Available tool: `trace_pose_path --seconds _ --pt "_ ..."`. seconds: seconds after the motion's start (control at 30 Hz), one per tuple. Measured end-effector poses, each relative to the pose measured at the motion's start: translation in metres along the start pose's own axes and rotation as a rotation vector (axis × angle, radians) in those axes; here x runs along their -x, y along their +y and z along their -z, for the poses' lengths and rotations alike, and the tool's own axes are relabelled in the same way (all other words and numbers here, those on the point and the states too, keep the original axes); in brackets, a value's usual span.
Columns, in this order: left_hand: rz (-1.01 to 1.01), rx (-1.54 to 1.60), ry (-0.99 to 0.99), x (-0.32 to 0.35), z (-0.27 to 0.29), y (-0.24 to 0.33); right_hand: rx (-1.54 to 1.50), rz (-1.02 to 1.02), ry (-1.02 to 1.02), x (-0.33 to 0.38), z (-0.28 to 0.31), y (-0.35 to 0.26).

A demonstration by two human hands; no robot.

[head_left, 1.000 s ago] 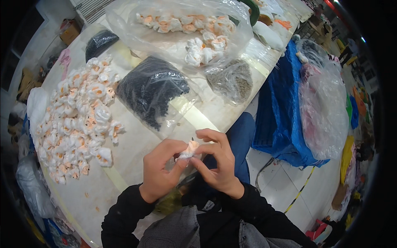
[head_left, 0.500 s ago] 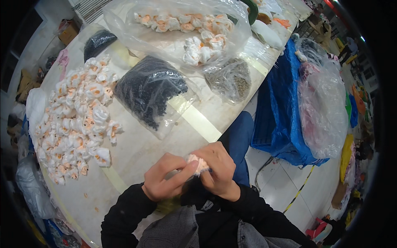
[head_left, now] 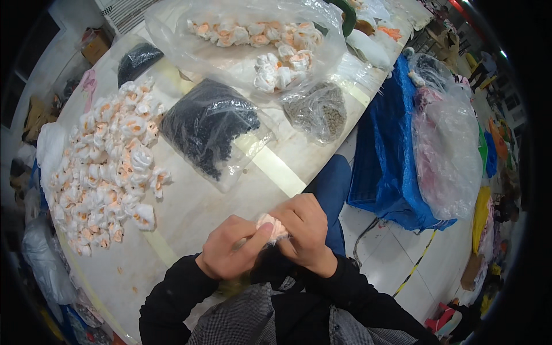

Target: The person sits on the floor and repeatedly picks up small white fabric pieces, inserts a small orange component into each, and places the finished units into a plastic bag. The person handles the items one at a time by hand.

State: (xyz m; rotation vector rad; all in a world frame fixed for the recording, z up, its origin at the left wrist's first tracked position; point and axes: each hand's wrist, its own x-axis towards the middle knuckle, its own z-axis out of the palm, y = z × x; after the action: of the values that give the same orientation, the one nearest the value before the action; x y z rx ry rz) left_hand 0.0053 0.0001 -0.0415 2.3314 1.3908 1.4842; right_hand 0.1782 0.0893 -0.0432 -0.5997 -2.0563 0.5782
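Note:
Between my two hands, close to the table's near edge, is a small fluffy peach-and-white plush piece (head_left: 272, 226). My left hand (head_left: 233, 244) pinches it with thumb and fingers from the left. From the right, my right hand (head_left: 306, 233) grips the same piece, its fingers curled round and partly hiding it. A wide heap of similar white-and-peach plush pieces (head_left: 115, 167) covers the left of the table. Beyond my hands lies a clear bag of small black pieces (head_left: 210, 123); to its right rests a clear bag of brownish pellets (head_left: 319, 112).
At the table's far side a large clear bag (head_left: 230, 63) holds more plush pieces. Another bag of black pieces (head_left: 139, 60) lies at the far left. Right of the table stands a blue tarp-lined container (head_left: 382, 155) with a clear bag of pinkish material (head_left: 445, 138) against it.
Both hands stay nearly in place on the plush piece. My fingers have shifted slightly, and the piece is turned a little, showing a smoother peach side.

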Motion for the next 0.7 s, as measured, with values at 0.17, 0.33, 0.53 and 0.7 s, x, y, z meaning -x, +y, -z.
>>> trace_pose_path --seconds 0.17,0.33,0.53,0.7 --pt "0.067 -0.061 0.015 -0.012 0.003 -0.006 0.025 0.086 0.061 0.004 -0.002 0.002" --pt "-0.003 -0.067 0.021 -0.007 0.007 -0.008 -0.017 0.12 0.073 0.005 -0.002 0.002" --pt "0.009 -0.088 0.05 -0.001 0.004 -0.004 -0.032 0.143 0.066 0.006 0.001 0.0" --pt "-0.074 -0.104 -0.02 -0.011 0.011 -0.001 -0.032 0.071 0.088 0.006 0.004 0.001"
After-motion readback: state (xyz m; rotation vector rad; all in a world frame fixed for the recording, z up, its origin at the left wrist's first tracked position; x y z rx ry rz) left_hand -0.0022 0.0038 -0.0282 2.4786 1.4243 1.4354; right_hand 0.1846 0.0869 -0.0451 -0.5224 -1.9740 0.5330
